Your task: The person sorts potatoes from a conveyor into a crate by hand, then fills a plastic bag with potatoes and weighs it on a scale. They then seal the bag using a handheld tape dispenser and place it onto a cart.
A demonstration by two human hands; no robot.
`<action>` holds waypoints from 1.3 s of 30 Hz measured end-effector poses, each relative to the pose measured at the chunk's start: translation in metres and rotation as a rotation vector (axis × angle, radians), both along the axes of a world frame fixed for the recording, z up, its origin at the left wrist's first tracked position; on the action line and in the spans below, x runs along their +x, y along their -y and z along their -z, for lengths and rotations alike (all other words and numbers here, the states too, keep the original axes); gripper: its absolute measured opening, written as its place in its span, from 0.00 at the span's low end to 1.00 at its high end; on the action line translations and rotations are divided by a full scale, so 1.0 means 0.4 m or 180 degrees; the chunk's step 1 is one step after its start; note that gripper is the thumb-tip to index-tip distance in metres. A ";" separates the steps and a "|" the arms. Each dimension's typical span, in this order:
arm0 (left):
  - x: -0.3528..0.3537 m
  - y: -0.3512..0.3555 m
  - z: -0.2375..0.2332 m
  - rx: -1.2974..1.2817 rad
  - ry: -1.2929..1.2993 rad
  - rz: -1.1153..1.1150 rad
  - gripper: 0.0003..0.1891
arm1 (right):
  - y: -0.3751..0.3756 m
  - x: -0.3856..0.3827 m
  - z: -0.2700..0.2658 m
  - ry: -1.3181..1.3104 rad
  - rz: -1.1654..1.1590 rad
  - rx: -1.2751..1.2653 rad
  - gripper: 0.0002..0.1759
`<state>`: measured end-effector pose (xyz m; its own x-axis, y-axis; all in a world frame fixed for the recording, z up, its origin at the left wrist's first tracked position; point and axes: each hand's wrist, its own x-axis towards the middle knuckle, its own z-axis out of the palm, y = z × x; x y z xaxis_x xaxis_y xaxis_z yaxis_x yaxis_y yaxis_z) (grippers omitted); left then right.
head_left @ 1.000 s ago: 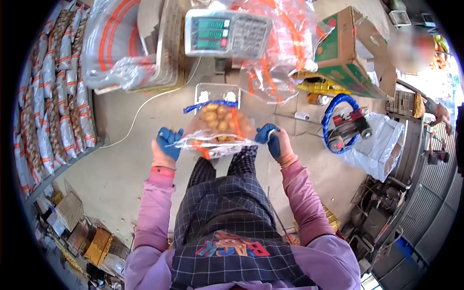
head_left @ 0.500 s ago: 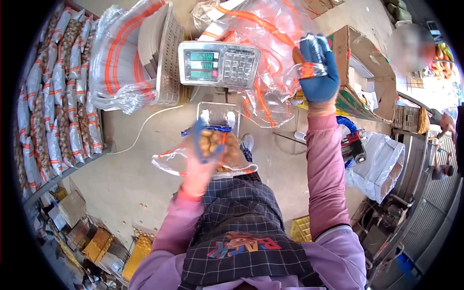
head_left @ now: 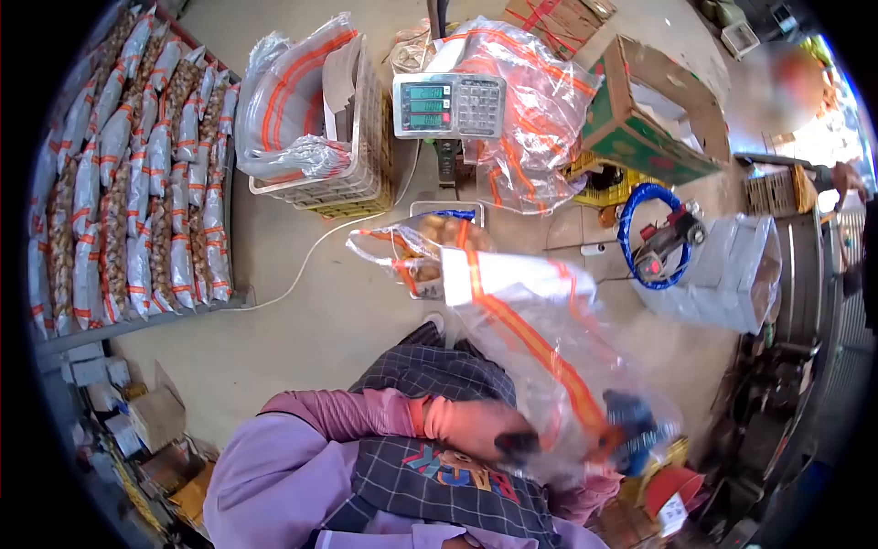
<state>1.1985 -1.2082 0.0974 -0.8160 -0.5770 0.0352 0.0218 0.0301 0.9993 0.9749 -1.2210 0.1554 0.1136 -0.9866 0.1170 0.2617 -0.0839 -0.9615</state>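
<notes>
A large clear plastic bag with orange stripes [head_left: 540, 343] stretches from beside the filled bag down to the lower right. My right hand [head_left: 631, 428], in a blue glove, is closed on its lower end and blurred. My left hand [head_left: 514, 445] is before my apron, near the bag's lower left edge; motion smears its fingers. A bag of round brown produce [head_left: 425, 270] with a blue band [head_left: 455, 215] rests on the metal platform [head_left: 479, 207] below the scale display [head_left: 448, 106].
Filled bags [head_left: 114, 197] are stacked at left. A crate [head_left: 366, 174] holds striped bags. Striped plastic [head_left: 535, 110] lies beside the display. An open carton [head_left: 622, 119], a blue tape ring [head_left: 625, 229] around a device, and a white sack [head_left: 722, 274] stand at right.
My right hand has come down from beside the display to the lower right with the striped plastic bag. My left hand has left the produce bag and moved right. The view has shifted.
</notes>
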 end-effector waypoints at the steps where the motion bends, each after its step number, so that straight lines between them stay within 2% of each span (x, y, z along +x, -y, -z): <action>1: 0.007 -0.018 -0.007 0.0373 0.0247 -0.0303 0.18 | -0.031 0.000 0.008 -0.0145 0.0230 0.0120 0.20; 2: 0.004 -0.019 -0.035 0.0500 0.0432 -0.0923 0.20 | -0.061 0.008 0.024 -0.0274 0.0391 0.0202 0.20; 3: -0.015 -0.029 -0.021 0.0894 0.0335 -0.1182 0.22 | -0.093 0.035 0.037 -0.0653 0.1030 0.0429 0.24; 4: -0.036 -0.040 0.003 0.0574 0.0244 -0.1214 0.22 | -0.121 0.029 0.064 -0.0639 0.1077 0.0404 0.24; 5: -0.060 -0.049 0.032 0.0258 0.0146 -0.1243 0.21 | -0.148 0.019 0.105 -0.0904 0.1027 0.0737 0.23; 7: -0.118 -0.079 0.101 0.0143 0.0775 -0.1034 0.24 | -0.234 -0.018 0.194 -0.1427 0.0944 0.1524 0.23; 8: -0.150 -0.091 0.148 0.0096 0.1197 -0.1114 0.22 | -0.298 -0.039 0.229 -0.1658 0.0937 0.1986 0.23; 9: -0.168 -0.091 0.173 0.0608 0.1659 -0.1079 0.22 | -0.376 -0.056 0.245 -0.1849 0.0973 0.2504 0.24; 10: -0.189 -0.103 0.302 0.0689 0.1960 -0.0799 0.23 | -0.438 -0.075 0.246 -0.2140 0.1006 0.1888 0.24; 11: -0.219 -0.133 0.339 0.0476 0.2063 -0.1380 0.23 | -0.494 -0.108 0.248 -0.2481 0.1038 0.1324 0.24; 12: -0.252 -0.162 0.289 0.0156 0.2042 -0.1488 0.23 | -0.581 -0.153 0.270 -0.2244 0.1291 0.1349 0.25; 13: -0.265 -0.224 0.395 -0.0748 0.1818 -0.1458 0.22 | -0.631 -0.180 0.208 -0.2081 0.1655 0.1841 0.25; 14: -0.292 -0.253 0.415 -0.0459 0.1815 -0.1184 0.19 | -0.708 -0.221 0.244 -0.1579 0.2236 0.1746 0.26; 15: -0.328 -0.284 0.420 -0.0161 0.1624 -0.1317 0.17 | -0.747 -0.262 0.240 -0.2285 0.2584 0.1369 0.28; 16: -0.367 -0.316 0.410 0.0308 0.1499 -0.1324 0.17 | -0.792 -0.323 0.251 -0.3360 0.2415 0.0942 0.32; 18: -0.420 -0.400 0.422 0.0447 0.1486 -0.1350 0.17 | -0.899 -0.388 0.337 -0.3381 0.2327 0.1370 0.39; 19: -0.444 -0.431 0.432 0.0468 0.1443 -0.1372 0.17 | -0.955 -0.409 0.399 -0.3366 0.2473 0.1474 0.39; 21: -0.485 -0.483 0.407 0.0396 0.1278 -0.1249 0.16 | -1.043 -0.451 0.525 -0.3154 0.2229 0.2956 0.31; 22: -0.498 -0.505 0.400 0.0333 0.1321 -0.1210 0.16 | -1.074 -0.475 0.562 -0.3126 0.2287 0.2988 0.31; 23: -0.499 -0.512 0.398 0.0277 0.1380 -0.1207 0.16 | -1.078 -0.489 0.576 -0.2195 0.2490 0.3224 0.26; 24: -0.498 -0.516 0.393 0.0052 0.1876 -0.1041 0.23 | -1.092 -0.493 0.588 -0.1224 0.2631 0.3421 0.22; 25: -0.508 -0.540 0.390 0.0028 0.1936 -0.1018 0.23 | -1.110 -0.494 0.601 -0.1155 0.2620 0.3446 0.22; 27: -0.574 -0.576 0.322 -0.3425 0.2485 -0.1117 0.35 | -1.083 -0.500 0.544 -0.1896 0.2791 0.2857 0.17; 28: -0.608 -0.584 0.306 -0.3189 0.2269 -0.0947 0.45 | -1.080 -0.510 0.545 -0.2041 0.2647 0.2629 0.17; 29: -0.633 -0.582 0.334 -0.3219 0.2270 -0.0891 0.45 | -1.078 -0.525 0.554 -0.1992 0.2680 0.2653 0.17; 31: -0.688 -0.570 0.458 -0.3382 0.2671 0.0611 0.31 | -1.075 -0.562 0.566 -0.2023 0.2260 0.3138 0.18; 33: -0.729 -0.528 0.596 -0.2376 0.3790 0.1554 0.18 | -1.112 -0.603 0.585 -0.2170 0.2242 0.3328 0.19; 35: -0.752 -0.519 0.643 -0.2567 0.3308 0.0975 0.11 | -1.156 -0.645 0.595 -0.2747 0.2051 0.3722 0.18; 36: -0.792 -0.523 0.612 -0.2418 0.3345 0.0819 0.10 | -1.184 -0.659 0.607 -0.2729 0.2145 0.3830 0.17; 39: -0.909 -0.530 0.536 -0.2148 0.3232 0.1098 0.11 | -1.268 -0.724 0.641 -0.2865 0.2436 0.3760 0.17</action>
